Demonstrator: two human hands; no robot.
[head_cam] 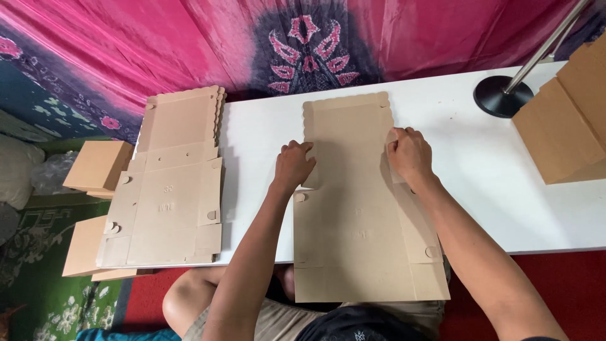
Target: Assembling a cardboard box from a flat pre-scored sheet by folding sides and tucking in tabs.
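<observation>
We found a flat, die-cut cardboard box blank [356, 208] lying on the white table [492, 170] directly in front of the person, its scalloped edge pointing away and its near end overhanging the table's front edge above the lap. The left hand [293, 165] was curled at the blank's left side, fingers bent over the side flap and gripping it where the panel narrows. The right hand [410, 153] was likewise closed at the opposite side, fingers folded onto the right flap, which appeared slightly raised from the surface. Both forearms reached forward from the bottom of the view.

To the left, we noted a stack of identical flat blanks [167, 189] resting on the table's left end, partly overhanging it. Beyond that edge, assembled brown boxes [98, 165] stood lower down, above a green patterned rug [38, 252]. At the far right we recorded a black round stand base [502, 96] with a metal pole, and beside it a folded cardboard box [568, 120]. A pink and purple patterned cloth [189, 38] hung behind the table.
</observation>
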